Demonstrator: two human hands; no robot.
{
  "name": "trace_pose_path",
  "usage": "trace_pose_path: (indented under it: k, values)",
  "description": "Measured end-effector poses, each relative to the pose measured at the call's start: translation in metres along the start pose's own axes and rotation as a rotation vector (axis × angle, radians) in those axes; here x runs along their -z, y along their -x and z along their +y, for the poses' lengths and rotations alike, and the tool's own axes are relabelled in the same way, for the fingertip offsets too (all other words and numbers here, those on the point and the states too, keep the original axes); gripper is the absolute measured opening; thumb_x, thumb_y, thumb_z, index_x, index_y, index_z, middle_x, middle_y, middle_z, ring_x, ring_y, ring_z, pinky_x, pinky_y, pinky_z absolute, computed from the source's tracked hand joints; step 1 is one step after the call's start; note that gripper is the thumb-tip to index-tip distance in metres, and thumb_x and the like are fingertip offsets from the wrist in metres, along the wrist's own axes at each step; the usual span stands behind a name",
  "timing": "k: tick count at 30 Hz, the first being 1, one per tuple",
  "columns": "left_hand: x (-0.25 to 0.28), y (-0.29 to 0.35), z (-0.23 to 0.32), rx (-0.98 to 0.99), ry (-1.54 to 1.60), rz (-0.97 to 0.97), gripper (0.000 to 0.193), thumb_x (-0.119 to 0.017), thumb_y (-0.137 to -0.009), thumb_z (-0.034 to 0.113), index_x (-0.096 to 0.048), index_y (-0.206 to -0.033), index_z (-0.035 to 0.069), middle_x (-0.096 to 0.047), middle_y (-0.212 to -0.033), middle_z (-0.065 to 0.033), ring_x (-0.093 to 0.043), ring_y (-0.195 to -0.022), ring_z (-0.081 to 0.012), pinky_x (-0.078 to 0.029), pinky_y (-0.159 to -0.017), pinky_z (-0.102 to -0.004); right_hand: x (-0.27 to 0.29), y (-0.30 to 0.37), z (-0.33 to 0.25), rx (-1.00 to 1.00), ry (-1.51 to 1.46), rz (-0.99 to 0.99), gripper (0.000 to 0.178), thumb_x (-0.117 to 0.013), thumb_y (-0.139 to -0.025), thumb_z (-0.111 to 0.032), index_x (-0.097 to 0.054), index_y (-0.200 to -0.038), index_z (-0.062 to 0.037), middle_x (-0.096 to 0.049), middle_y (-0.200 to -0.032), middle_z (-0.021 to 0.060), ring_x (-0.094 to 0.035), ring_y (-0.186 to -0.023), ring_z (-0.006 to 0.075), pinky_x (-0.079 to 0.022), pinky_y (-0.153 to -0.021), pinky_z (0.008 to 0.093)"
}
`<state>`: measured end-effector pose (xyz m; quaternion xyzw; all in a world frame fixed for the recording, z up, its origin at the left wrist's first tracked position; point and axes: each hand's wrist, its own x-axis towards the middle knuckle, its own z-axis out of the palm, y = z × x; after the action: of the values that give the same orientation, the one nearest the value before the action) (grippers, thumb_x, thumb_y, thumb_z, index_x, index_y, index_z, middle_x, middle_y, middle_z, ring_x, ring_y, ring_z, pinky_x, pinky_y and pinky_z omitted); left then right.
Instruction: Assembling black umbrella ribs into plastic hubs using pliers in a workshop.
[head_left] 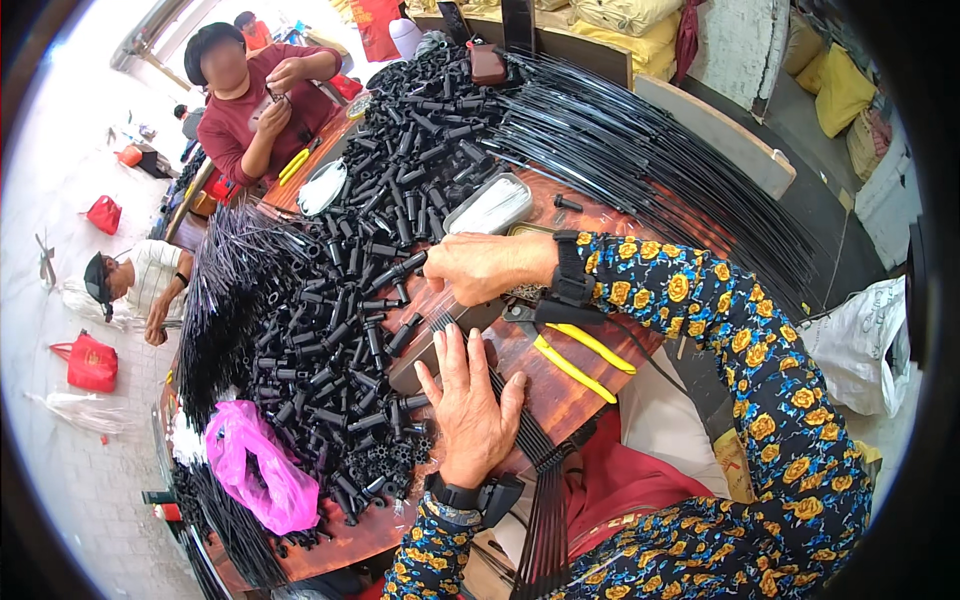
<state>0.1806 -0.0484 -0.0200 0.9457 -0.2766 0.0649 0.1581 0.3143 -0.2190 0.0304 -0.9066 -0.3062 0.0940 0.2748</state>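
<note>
My left hand (pixel 465 410) lies with its fingers stretched out over a row of thin black rods (pixel 535 440), pressing them on the table. The rods' tips fan out past my fingers, and their other ends hang toward my lap. Farther up, my right hand (pixel 490 268) is closed, its fingertips on a short black plastic tube (pixel 400 271) at the edge of a large pile of such tubes (pixel 330 350). A block or box (pixel 405 378) sits partly hidden beneath my left fingers. Yellow-handled pliers (pixel 580 362) lie right of my hands.
Long black rods (pixel 650 150) are stacked at the far right, and another bundle (pixel 215 300) stands at the left. A metal tin (pixel 490 205) holds white strips. A pink plastic bag (pixel 260 468) lies near left. Across the table a person (pixel 260 105) in dark red handles a small part.
</note>
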Motion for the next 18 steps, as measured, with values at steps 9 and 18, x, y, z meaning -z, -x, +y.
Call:
trace_pose_path:
  k: [9, 18]
  values:
    - [-0.002, 0.001, -0.004, -0.003, 0.013, 0.012, 0.073, -0.061, -0.088, 0.039, -0.036, -0.143, -0.002, -0.027, -0.152, -0.0252, -0.020, -0.144, -0.0374, -0.005, -0.115, -0.0583, 0.004, 0.007, 0.009, -0.001, 0.022, -0.006, 0.031, -0.056, -0.070, 0.002, -0.070, -0.098, 0.0037, -0.069, -0.091, 0.0233, -0.068, -0.089, 0.0364, -0.052, -0.079, 0.0411]
    - [-0.001, 0.002, -0.002, 0.008, 0.012, -0.005, 0.072, -0.060, -0.089, 0.039, -0.036, -0.144, -0.001, -0.025, -0.153, -0.0244, -0.018, -0.145, -0.0380, -0.004, -0.115, -0.0580, -0.011, 0.001, 0.023, 0.109, 0.006, 0.110, 0.018, -0.060, -0.066, -0.003, -0.072, -0.079, -0.0005, -0.069, -0.077, 0.0192, -0.069, -0.077, 0.0336, -0.053, -0.069, 0.0397]
